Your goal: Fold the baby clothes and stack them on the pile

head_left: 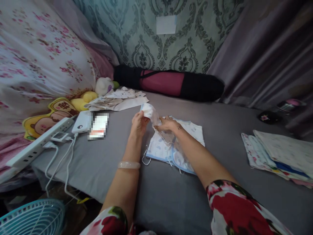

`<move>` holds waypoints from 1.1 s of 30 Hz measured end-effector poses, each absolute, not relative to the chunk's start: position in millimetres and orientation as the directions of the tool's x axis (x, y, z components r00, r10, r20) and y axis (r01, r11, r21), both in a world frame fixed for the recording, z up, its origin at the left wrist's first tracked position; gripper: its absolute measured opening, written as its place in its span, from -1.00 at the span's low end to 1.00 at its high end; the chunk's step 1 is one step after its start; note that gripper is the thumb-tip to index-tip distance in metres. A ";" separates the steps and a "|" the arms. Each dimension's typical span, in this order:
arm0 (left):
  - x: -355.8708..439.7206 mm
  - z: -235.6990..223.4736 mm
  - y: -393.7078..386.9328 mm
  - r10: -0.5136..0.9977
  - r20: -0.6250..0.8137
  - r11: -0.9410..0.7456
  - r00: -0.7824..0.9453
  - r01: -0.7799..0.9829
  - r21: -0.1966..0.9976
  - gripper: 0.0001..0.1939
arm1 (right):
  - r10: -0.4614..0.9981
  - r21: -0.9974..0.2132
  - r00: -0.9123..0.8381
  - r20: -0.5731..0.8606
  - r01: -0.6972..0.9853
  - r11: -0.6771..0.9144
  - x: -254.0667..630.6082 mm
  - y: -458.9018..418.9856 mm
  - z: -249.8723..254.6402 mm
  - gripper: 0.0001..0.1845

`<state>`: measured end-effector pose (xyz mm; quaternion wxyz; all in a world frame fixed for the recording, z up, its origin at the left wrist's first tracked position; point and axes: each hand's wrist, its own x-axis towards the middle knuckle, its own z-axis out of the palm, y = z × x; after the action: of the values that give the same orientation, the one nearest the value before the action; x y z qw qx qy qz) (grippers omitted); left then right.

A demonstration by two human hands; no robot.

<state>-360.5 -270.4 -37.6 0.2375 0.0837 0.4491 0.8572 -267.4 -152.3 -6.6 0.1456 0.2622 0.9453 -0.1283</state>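
Left fingers [141, 114]: pinched on the blue-edged end of a raised white sleeve [148, 111], thumb uppermost. Right hand [170, 124]: palm down, fingers bent against the sleeve's lower part; whether they grip it or reach inside, cannot tell. Step in hand, by judgement: handling and straightening this sleeve, its end lifted clear, the rest slack. From this hold, the next move would call for a steady left pinch and a light right-hand guide along the cloth, lest it twist or bunch. Beneath and beside the right hand: one baby wrap top [195, 131], white, small-printed, blue-trimmed, lying on a grey sheet [168, 192], front overlap and hem toward the wearer of the camera. Near the hem: thin white ties [146, 160], loose. Beyond the left fingers: a loose pile of pale cloths [119, 99]. Farther left: white power strip [31, 151], cables plugged in. Well to the right of both hands: folded printed cloths [281, 153], stacked. Beyond all: long black-and-pink bag [161, 82], lying along the wall.
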 end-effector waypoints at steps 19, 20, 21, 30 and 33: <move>-302.3 -28.4 -242.9 0.685 0.117 -0.350 -0.719 -0.183 0.919 -0.68 | 0.620 -0.895 -0.660 -0.425 0.205 -0.395 -189.1 -107.7 -32.4 -0.50; -298.9 -28.8 -242.0 0.720 0.136 -0.331 -0.681 -0.165 0.929 -0.66 | 0.619 -0.897 -0.663 -0.420 0.199 -0.395 -189.2 -107.0 -34.7 -0.43; -297.2 -29.3 -241.5 0.739 0.145 -0.321 -0.658 -0.155 0.934 -0.64 | 0.623 -0.900 -0.662 -0.417 0.201 -0.387 -189.7 -106.2 -36.7 -0.35; -320.2 -43.1 -248.9 0.603 0.147 -0.159 -0.784 0.062 0.985 -0.61 | 0.597 -0.897 -0.691 -0.408 0.182 -0.403 -187.8 -103.2 -33.8 -0.27; -320.9 -52.1 -248.0 0.658 0.200 0.000 -0.726 0.265 0.964 -0.64 | 0.633 -0.897 -0.652 -0.418 0.185 -0.401 -183.1 -103.3 -32.1 -0.65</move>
<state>-320.9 -248.0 -52.1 0.1578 0.3350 0.6893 0.6227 -183.1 -103.3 -32.1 -0.1510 0.3887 0.5258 -0.7414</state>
